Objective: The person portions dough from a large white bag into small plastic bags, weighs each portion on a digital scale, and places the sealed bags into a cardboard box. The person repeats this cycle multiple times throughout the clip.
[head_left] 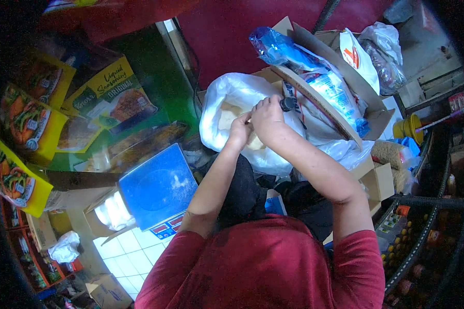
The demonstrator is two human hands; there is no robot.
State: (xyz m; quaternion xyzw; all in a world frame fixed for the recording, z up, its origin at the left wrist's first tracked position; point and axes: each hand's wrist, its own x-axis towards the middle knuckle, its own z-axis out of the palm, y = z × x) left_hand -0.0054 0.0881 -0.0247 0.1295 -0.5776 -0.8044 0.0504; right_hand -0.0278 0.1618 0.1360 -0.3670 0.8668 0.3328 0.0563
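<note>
A large white plastic sack [216, 131] stands open before me, with a pale, off-white substance [229, 116] inside. Over its opening my left hand [241, 127] and my right hand [267, 112] are close together, the right one a little higher. The black end of an object [289, 104] sticks out past the right hand's fingers on the far side; the rest of it is hidden. What lies between the fingertips of the left hand is too small to make out. Left of my left forearm is a digital scale with a blue platform [154, 185], dusted with white powder.
Right of the sack, a cardboard box [317, 104] holds blue and clear plastic packages [328, 92]. A box of white rolled items [114, 212] sits left of the scale. Yellow seasoning posters [112, 92] hang at left. Racks with bottles [398, 243] stand at right, near a yellow bucket [408, 129].
</note>
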